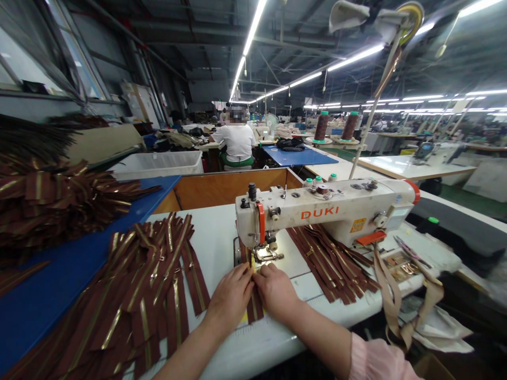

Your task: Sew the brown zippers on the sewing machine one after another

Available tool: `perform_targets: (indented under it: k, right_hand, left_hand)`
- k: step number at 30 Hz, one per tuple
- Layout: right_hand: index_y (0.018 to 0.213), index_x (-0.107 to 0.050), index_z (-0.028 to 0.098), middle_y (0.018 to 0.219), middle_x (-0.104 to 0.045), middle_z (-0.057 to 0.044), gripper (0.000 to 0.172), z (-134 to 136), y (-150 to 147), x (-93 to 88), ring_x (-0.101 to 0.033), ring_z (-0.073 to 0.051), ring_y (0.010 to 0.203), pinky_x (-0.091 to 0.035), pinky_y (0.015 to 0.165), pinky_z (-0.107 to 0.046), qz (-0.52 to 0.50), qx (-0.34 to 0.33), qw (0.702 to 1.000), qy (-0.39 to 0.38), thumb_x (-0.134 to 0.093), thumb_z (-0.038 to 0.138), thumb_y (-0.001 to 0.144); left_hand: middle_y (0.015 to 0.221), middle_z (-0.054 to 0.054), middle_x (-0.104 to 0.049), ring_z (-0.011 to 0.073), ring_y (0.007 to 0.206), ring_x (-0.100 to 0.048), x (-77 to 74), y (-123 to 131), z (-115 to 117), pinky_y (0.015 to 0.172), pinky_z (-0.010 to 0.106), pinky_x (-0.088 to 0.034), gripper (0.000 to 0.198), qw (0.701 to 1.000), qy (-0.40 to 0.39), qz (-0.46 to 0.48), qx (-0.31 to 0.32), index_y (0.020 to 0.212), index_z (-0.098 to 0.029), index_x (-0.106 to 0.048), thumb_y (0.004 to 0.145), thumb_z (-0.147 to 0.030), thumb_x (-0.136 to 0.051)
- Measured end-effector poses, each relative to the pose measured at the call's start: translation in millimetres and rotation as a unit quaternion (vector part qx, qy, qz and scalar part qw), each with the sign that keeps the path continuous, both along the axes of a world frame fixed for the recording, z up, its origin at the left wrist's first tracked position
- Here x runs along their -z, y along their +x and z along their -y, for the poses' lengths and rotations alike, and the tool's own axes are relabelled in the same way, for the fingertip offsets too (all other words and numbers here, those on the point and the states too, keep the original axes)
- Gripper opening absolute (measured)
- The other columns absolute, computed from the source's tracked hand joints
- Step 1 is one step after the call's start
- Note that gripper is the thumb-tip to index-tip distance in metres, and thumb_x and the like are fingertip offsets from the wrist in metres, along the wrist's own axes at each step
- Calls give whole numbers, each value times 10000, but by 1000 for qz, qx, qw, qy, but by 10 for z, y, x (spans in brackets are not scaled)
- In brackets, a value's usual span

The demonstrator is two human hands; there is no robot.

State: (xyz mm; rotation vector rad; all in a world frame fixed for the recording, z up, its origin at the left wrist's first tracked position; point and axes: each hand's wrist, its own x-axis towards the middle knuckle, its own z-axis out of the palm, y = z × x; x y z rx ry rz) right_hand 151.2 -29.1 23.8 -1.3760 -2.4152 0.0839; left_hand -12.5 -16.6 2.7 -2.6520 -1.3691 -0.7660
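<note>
The left hand (232, 295) and right hand (275, 290) sat close together, fingers curled almost shut, pinching a brown zipper (254, 306) with brass teeth against the white bench (273, 340), just in front of the presser foot (267, 255) of a DUKI sewing machine (317, 211). Holding the tape flat and its teeth straight this near the foot suited even feeding, while a heap of brown zippers (134, 295) lay left of the hands, clear of them

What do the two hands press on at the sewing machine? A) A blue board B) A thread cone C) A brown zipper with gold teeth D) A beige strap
C: the left hand and right hand rest on a brown zipper below the presser foot.
</note>
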Motion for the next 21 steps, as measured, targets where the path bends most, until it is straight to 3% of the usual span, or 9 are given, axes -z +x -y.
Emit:
perform_targets:
  k: [7,12,18,21]
  right_hand:
    - [930,-634,143,884,-613,-88,129,-16,-15,-24,-515,-215,840,-418,665,-306,28,-16,999,-3,-515,141,877]
    - [896,-661,166,849,-617,-67,149,-62,99,-23,-521,-204,841,-405,709,-288,-12,-25,1000,-3,-514,166,876]
    - [803,-681,136,858,-637,-102,190,-518,299,-117,-537,-213,888,-405,781,-301,-194,88,975,-67,-507,62,806]
    - [747,-677,122,814,-664,-101,179,-795,304,-153,-577,-209,806,-434,746,-298,-223,79,966,-108,-517,47,770]
  left_hand:
    - [1197,128,-640,254,1108,-595,9,-6,4,940,428,-509,326,999,7,-31,0,1142,-145,-616,911,-229,-402]
    - [1198,132,-640,253,1107,-597,-42,10,-7,949,412,-500,313,999,-3,-46,-7,1144,-137,-618,895,-217,-447]
    - [1183,115,-647,251,1092,-603,-113,55,-94,939,411,-503,299,998,-10,-57,-7,1133,-162,-624,887,-221,-462]
    - [1168,126,-648,252,1086,-603,-95,80,-147,934,414,-506,300,999,-3,-45,-9,1113,-148,-631,897,-223,-437]
